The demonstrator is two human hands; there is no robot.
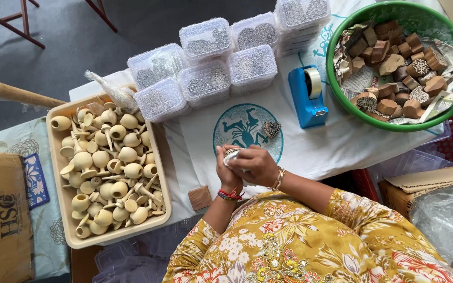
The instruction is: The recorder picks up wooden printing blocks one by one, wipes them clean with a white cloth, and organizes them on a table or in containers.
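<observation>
My left hand [225, 172] and my right hand [255, 163] meet over a white cloth [310, 152], both closed around a small round carved block [232, 154] wrapped in clear plastic. A heart-shaped carved block [271, 129] lies on the cloth just beyond my hands, by a teal printed emblem [239, 128]. A blue tape dispenser [307, 96] stands to the right of it. A small plain wooden block [200, 197] lies near my left wrist.
A beige tray [57, 181] of pale wooden knobs sits at left. Several bubble-wrapped clear boxes [205, 68] are stacked at the back. A green basin [449, 99] of carved wooden blocks stands at right. Cardboard boxes [1, 215] flank both sides.
</observation>
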